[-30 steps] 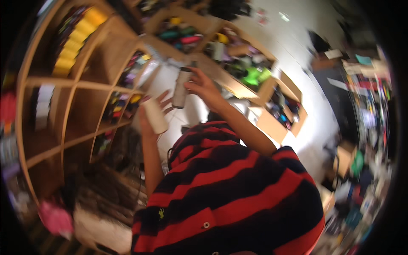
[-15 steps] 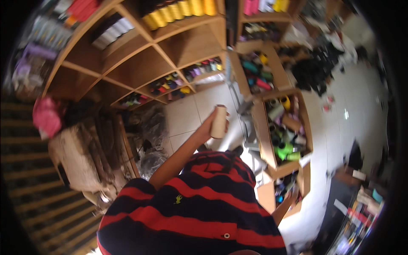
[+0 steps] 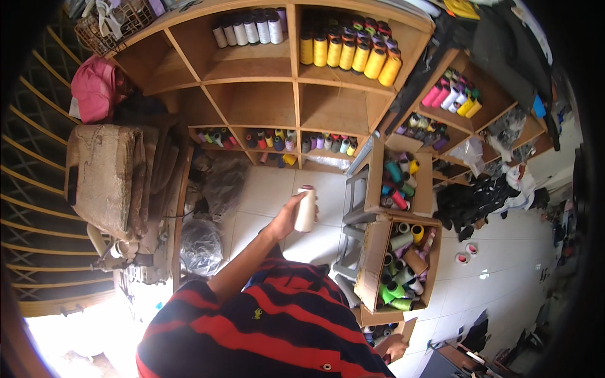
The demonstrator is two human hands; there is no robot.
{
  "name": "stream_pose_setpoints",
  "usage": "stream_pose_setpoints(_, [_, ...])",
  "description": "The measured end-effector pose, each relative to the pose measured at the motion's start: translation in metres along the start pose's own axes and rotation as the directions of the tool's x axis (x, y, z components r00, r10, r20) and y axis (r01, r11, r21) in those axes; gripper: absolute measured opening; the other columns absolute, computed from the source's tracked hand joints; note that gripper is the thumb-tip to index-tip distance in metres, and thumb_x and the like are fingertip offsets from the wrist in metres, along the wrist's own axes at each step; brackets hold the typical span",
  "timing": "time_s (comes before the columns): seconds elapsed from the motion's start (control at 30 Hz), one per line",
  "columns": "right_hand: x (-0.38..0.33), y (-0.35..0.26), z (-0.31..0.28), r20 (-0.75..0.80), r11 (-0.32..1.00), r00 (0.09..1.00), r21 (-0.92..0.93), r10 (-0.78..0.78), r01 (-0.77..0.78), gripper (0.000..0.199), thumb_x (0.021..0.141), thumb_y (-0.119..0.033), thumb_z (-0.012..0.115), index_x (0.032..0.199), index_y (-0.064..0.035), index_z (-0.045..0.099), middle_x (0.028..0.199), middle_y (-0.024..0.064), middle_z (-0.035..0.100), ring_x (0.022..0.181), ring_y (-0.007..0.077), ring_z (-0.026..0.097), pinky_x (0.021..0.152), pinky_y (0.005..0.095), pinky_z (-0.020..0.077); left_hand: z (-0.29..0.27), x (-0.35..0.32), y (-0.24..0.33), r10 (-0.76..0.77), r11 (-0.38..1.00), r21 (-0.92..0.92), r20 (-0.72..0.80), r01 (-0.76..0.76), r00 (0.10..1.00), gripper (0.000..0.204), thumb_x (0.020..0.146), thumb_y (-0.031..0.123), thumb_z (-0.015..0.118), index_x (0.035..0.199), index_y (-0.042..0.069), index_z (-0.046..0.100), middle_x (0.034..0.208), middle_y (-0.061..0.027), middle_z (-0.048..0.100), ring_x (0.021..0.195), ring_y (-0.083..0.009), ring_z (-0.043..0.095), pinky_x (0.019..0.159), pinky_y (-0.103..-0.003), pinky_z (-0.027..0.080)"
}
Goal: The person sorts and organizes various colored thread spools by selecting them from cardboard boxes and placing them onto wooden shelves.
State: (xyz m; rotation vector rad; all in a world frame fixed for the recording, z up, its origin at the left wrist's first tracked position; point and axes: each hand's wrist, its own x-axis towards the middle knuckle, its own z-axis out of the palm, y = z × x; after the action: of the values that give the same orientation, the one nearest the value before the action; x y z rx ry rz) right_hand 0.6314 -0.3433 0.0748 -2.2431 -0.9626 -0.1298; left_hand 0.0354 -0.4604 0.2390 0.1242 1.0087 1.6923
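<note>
My left hand (image 3: 290, 215) is wrapped round a cream thread spool (image 3: 306, 209), held upright in front of my striped shirt above the tiled floor. At the lower right, my right hand (image 3: 393, 347) is at the near end of a small cardboard box (image 3: 406, 329). Some dark and blue thread spools (image 3: 379, 332) show inside that box. The fingers of the right hand are partly hidden, and I cannot make out whether they hold anything.
A larger cardboard box (image 3: 365, 264) full of mixed spools stands at my right, another box (image 3: 424, 178) beyond it. Ahead is a wooden shelf (image 3: 251, 80) with yellow spools (image 3: 346, 55) and white spools (image 3: 252, 30). A fabric-covered machine (image 3: 107, 170) stands left.
The view has swung, showing more of the shelf. My left hand keeps the cream spool upright. My right hand has shifted from over the small box's spools toward its near end.
</note>
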Motion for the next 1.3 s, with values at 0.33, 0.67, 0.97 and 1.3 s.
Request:
stream_pose_setpoints(0.33, [-0.313,-0.44,-0.04,0.618,0.618,0.017,0.785,-0.786,0.041,0.031,0.087,-0.008,0.059,0.118,-0.0065,0.054,0.116,0.0083,0.054,0.096,0.0184,0.057,0.082,0.0296,0.0469,-0.096,0.0,0.16,0.55,0.746,0.496,-0.083,-0.444,0.831,0.041,0.087,0.02,0.067,0.122,0.001,0.055,0.109,-0.0073,0.062,0.1,-0.0129,0.055,0.088,-0.03,0.044])
stream_pose_setpoints(0.67, [-0.52,-0.633,-0.069,0.241,0.252,-0.072,0.932,-0.968,-0.262,0.052,0.08,-0.006,0.07,0.125,0.0036,0.046,0.109,0.0131,0.061,0.099,0.0195,0.061,0.082,0.0292,0.0502,-0.086,0.039,0.303,0.733,0.429,0.628,0.179,-0.65,0.656,0.034,0.087,0.009,0.064,0.118,0.005,0.051,0.11,-0.0146,0.062,0.097,-0.0161,0.061,0.08,-0.032,0.051])
stream_pose_setpoints(0.97, [-0.551,-0.748,-0.025,0.157,0.054,0.344,0.955,-0.926,-0.292,0.051,0.079,-0.008,0.071,0.124,0.0025,0.049,0.108,0.0181,0.057,0.098,0.026,0.06,0.073,0.0325,0.0511,-0.07,0.133,0.415,0.639,0.087,0.79,0.424,-0.607,0.642,0.04,0.08,0.007,0.073,0.114,0.003,0.053,0.105,-0.0105,0.064,0.09,-0.0129,0.062,0.074,-0.027,0.051])
stream_pose_setpoints(1.3, [-0.569,-0.79,0.004,0.11,0.087,0.51,0.994,-0.853,-0.067,0.059,0.085,-0.013,0.065,0.136,0.0007,0.039,0.131,0.0227,0.046,0.116,0.0354,0.051,0.095,0.0387,0.0436,-0.055,0.219,0.489,0.615,-0.061,0.908,0.362,-0.415,0.7,0.042,0.081,0.028,0.074,0.111,0.002,0.063,0.095,-0.0091,0.067,0.083,-0.0154,0.061,0.074,-0.029,0.049])
